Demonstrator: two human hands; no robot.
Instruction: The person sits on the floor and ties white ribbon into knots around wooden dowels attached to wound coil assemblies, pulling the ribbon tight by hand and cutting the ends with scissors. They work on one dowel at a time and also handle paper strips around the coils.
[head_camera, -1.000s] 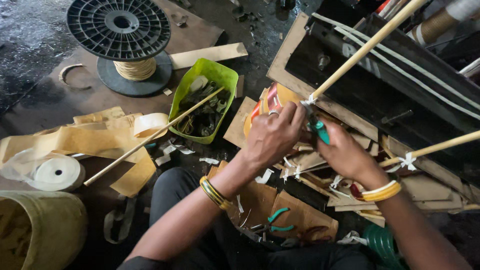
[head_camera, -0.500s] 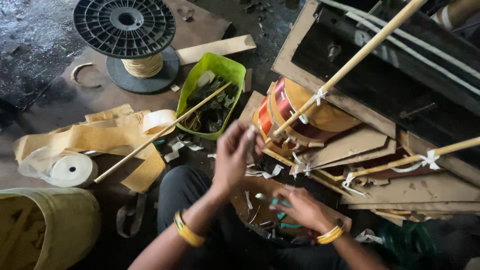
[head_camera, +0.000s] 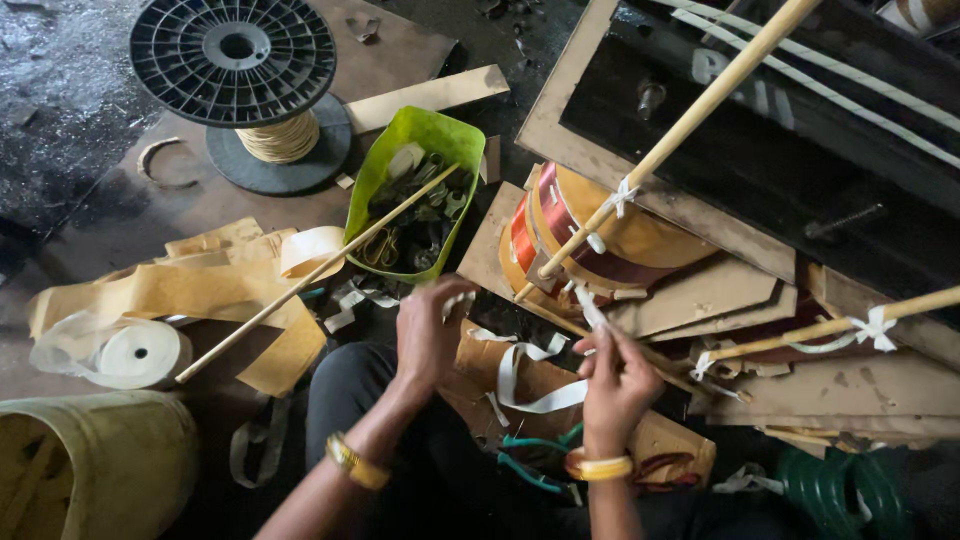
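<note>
The white cloth tape (head_camera: 535, 385) was the thing in play here: a loose strip curling across the brown paperboard sheets (head_camera: 560, 400) in front of the person's knees, one end running up to the right hand (head_camera: 615, 375), the other looping back toward the left. The right hand had its fingers (head_camera: 600, 340) pinched closed on the upper end of that tape, just below where a thin bamboo stick (head_camera: 690, 115) came down at a slant. The left hand (head_camera: 428, 330) was curled, fingers closed around the other bit of white tape near the edge of the paperboard, though it was hard to tell how firmly. Both wrists had yellow bangles (head_camera: 598, 466). Right behind the hands sat a copper coil (head_camera: 560, 230) wrapped in orange and reddish insulation, with small white ties knotted on the sticks. Teal-handled scissors (head_camera: 530, 465) lay on the lap area just beside the right wrist. Further out, a green plastic tray (head_camera: 385, 165) full of scraps had another stick resting across it. Past that stood a big black spool (head_camera: 235, 60) with pale cord, and to the left lay crumpled yellow paper (head_camera: 170, 285), a white tape roll (head_camera: 140, 352) and a yellowish bucket (head_camera: 95, 465) in the corner.
</note>
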